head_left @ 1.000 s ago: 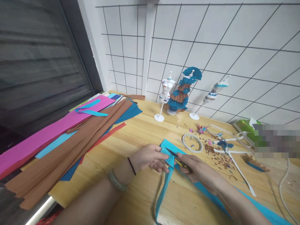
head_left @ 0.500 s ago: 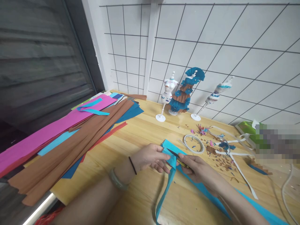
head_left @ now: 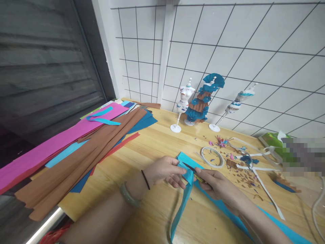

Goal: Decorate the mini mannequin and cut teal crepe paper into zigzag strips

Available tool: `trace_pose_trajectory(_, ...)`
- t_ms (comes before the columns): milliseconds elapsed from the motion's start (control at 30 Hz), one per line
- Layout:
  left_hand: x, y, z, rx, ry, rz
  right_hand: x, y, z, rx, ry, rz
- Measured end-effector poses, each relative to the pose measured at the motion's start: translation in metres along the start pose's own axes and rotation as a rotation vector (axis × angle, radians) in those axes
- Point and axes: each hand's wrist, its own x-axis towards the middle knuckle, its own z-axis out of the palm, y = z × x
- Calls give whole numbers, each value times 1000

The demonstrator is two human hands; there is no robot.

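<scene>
My left hand pinches the folded end of a light blue crepe paper strip, whose loose length hangs down toward the table's front. In my right hand are small scissors with yellow-and-black handles and dark blades. The blades lie against the folded paper just right of my left fingertips; whether they are parted I cannot make out. Under both hands a longer light blue paper band runs diagonally across the table to the lower right.
At left lies a pile of coloured paper: pink, brown, red and dark blue. Two white dress forms flank one dressed in brown and blue paper. A tape roll and paper scraps lie at right.
The whole view has shifted slightly, so things appear a little farther right. Both hands keep their hold on paper and scissors, with hardly any change between them.
</scene>
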Motion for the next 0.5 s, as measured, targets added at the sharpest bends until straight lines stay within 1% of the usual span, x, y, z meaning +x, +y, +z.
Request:
trace_pose_trajectory(167, 0, 0, -2, 3, -2, 18, 1, -1, -1, -21, -7, -14)
trace_pose_trajectory(267, 0, -1, -3, 16, 0, 54, 3, -1, -3, -38, -13, -17)
trace_pose_trajectory(500, -1, -1, -3, -22, 12, 82, 5, -2, 0, 14, 32, -17)
